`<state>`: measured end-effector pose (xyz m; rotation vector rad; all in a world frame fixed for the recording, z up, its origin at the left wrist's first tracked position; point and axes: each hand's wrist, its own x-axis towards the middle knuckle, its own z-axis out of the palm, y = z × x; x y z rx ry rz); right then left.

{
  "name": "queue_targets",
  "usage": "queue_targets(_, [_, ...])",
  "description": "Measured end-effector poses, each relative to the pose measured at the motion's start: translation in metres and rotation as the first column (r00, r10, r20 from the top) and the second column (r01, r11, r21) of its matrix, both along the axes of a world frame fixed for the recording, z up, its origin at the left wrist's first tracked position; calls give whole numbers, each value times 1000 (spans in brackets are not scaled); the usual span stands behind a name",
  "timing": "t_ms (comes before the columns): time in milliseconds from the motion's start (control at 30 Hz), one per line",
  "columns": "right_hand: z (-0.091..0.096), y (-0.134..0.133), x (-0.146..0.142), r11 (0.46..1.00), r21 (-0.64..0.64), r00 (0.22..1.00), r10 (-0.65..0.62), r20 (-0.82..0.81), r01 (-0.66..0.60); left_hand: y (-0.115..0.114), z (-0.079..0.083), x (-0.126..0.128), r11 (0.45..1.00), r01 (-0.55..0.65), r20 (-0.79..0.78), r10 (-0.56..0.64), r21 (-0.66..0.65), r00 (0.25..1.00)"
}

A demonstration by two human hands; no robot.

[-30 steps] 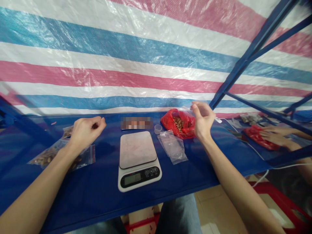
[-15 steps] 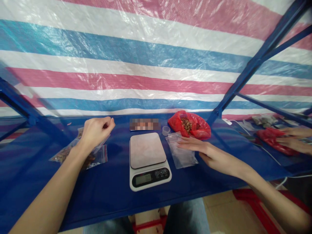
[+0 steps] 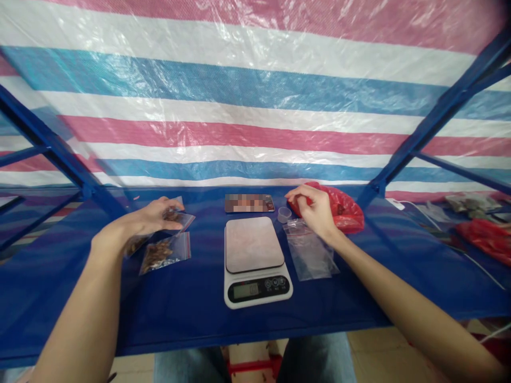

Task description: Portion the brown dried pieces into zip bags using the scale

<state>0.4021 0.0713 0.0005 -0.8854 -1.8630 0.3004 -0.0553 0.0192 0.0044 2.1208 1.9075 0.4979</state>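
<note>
My left hand (image 3: 154,217) grips the top of a small zip bag (image 3: 179,219) holding brown pieces, just above the blue table top (image 3: 207,303). A second zip bag of brown pieces (image 3: 164,254) lies below it. My right hand (image 3: 313,210) hangs with curled fingers in front of a red plastic bag (image 3: 346,211), above a clear zip bag (image 3: 308,254) and right of a small clear cup (image 3: 283,214). A white digital kitchen scale (image 3: 254,260) stands between my hands. Behind it lies a pixelated flat object (image 3: 249,202).
A striped pink, white and blue tarp (image 3: 239,106) hangs behind the table, with blue metal struts (image 3: 447,111) on both sides. Further right lie another red bag (image 3: 485,240), several packets (image 3: 471,202) and a white cable (image 3: 435,234).
My right hand has moved from flat over the clear bag to curled by the red bag. My left hand now grips a zip bag. The other person's hands at right have left view.
</note>
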Motion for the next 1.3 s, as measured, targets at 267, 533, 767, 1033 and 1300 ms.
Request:
queue_targets(267, [-8,-9,7,999,55,999,-5,36,3,9,5,32,996,84,-74,-85,-18,994])
queue_targets(533, [18,-49,-25,998,-40,998,50,-40,-52,-9,35,119,873,22,389,-240,488,889])
queue_targets(767, [28,-61,-61,838,-340,902,367,-228,-427,-16,35,189,877,284,596,-474,388,648])
queue_targets(1033, [14,-54,-43,493,-583,763,397,-510,-646,-17,23,211,891,372,726,-434,259,534])
queue_targets(1300, [10,-49,-41,416,-610,739,365,-567,-674,-23,15,211,903,311,620,-429,296,657])
